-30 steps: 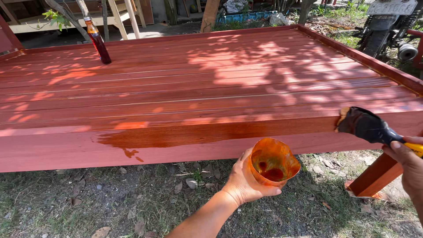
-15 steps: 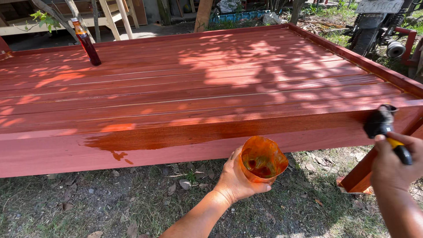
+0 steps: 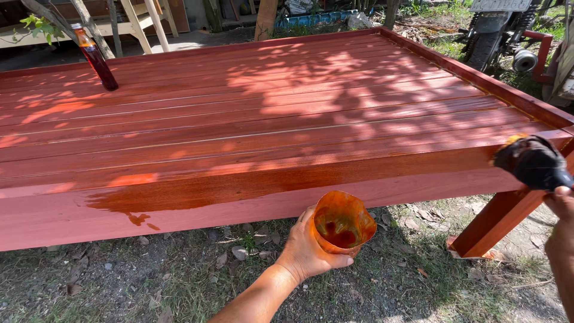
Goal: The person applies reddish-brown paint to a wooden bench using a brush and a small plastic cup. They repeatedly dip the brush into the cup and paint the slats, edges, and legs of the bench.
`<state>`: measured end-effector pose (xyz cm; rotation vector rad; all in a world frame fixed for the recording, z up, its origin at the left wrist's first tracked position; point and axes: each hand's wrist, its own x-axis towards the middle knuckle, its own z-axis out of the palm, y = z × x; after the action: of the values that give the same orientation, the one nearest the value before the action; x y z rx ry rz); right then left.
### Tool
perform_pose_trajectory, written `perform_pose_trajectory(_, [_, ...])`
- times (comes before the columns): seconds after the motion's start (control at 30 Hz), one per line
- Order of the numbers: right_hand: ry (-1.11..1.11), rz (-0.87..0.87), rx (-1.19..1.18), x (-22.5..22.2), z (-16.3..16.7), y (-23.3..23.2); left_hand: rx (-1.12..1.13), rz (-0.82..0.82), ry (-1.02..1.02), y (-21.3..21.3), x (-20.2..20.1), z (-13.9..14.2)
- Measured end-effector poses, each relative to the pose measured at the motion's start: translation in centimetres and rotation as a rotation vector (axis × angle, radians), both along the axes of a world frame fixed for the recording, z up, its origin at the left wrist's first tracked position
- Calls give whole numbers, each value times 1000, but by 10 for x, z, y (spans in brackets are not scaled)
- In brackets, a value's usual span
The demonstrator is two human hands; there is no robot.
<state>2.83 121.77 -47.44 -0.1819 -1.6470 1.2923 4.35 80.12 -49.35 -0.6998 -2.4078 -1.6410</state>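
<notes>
The scene is viewed from a single head-worn camera, angled downward and forward across the red wooden platform, at close range; grass is seen below it.

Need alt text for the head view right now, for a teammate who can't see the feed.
A left hand holds an orange cup of dark stain below a red wooden platform, while the right hand presses a dark brush against its front board near the right corner. A wet, darker streak runs along that board.
</notes>
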Motion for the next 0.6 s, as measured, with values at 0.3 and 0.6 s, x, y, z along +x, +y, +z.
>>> perform_pose_trajectory(0.3, [-58,-189,268,-27,-37,36,137,-108,-3,18,-8,-6])
perform_pose_trajectory(0.6, [-125,-169,195,-30,-24,46,72,-79,6,19,-4,-7])
